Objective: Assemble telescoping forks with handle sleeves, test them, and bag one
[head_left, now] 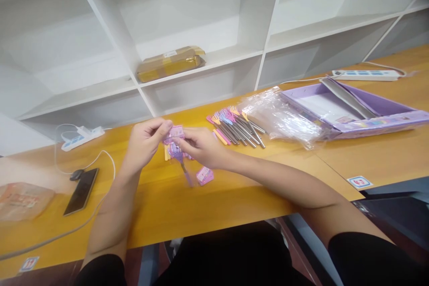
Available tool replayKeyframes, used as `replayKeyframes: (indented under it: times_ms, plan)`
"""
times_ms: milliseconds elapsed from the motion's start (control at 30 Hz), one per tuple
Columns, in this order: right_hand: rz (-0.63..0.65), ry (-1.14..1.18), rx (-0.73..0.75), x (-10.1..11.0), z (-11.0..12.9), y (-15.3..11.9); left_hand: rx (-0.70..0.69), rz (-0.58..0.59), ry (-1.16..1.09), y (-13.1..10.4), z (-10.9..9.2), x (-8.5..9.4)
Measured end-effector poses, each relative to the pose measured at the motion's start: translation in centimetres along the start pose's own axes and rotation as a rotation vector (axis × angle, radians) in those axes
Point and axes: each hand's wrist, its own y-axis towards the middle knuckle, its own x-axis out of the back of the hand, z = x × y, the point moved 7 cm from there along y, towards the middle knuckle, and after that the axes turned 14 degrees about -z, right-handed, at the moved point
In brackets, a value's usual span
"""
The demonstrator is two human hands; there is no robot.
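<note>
Pinching a pink header card (176, 132) between fingertips, the left hand (145, 140) and right hand (205, 145) are holding a bagged purple whisk (177, 152) left of the whisk pile (234, 127); the light, slippery film (189, 179) is probably creasing easily, the stiffer card offering surer hold.

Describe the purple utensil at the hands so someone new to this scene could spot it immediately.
On the wooden table, find the left hand and right hand meeting at a pink card. The purple utensil extends just below. Unlike the heaped utensils with bare metal stems, it has a purple grip.
</note>
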Motion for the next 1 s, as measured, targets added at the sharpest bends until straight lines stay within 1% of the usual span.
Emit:
replayKeyframes:
  times_ms: [100, 233, 333, 400, 500, 567, 633, 767, 900, 1000]
  plan:
    - [0.004, 0.005, 0.013, 0.0, 0.0, 0.1, 0.004, 0.038, 0.011, -0.1, -0.2, 0.0]
    - [-0.013, 0.013, 0.018, 0.1, -0.2, 0.2, 0.042, 0.107, 0.037, -0.3, -0.3, -0.1]
    - [-0.028, 0.004, 0.009, 0.4, -0.3, 0.3, 0.068, 0.113, 0.037, -0.4, -0.3, -0.1]
    - [-0.011, 0.013, 0.017, 0.5, -0.3, 0.5, 0.075, 0.107, 0.029, -0.5, -0.1, 0.0]
    - [0.015, 0.041, 0.018, 0.6, -0.4, 0.6, 0.063, 0.098, 0.036, -0.6, 0.2, 0.0]
    - [-0.003, 0.040, -0.006, 0.6, -0.8, 0.7, 0.043, 0.105, 0.062, -0.6, 0.4, 0.0]
    - [-0.031, 0.023, -0.019, 0.7, -1.2, 0.8, 0.030, 0.128, 0.080, -0.6, 0.4, 0.0]
    - [-0.082, -0.013, 0.020, 0.7, -1.5, 0.9, 0.047, 0.197, 0.071, -0.5, 0.1, 0.1]
    - [-0.093, -0.022, 0.051, 0.7, -1.1, 0.7, 0.022, 0.242, 0.075, -0.7, -0.6, 0.3]
    - [-0.064, -0.013, 0.060, 0.7, -0.4, 0.4, -0.007, 0.273, 0.095, -0.9, -1.0, 0.6]
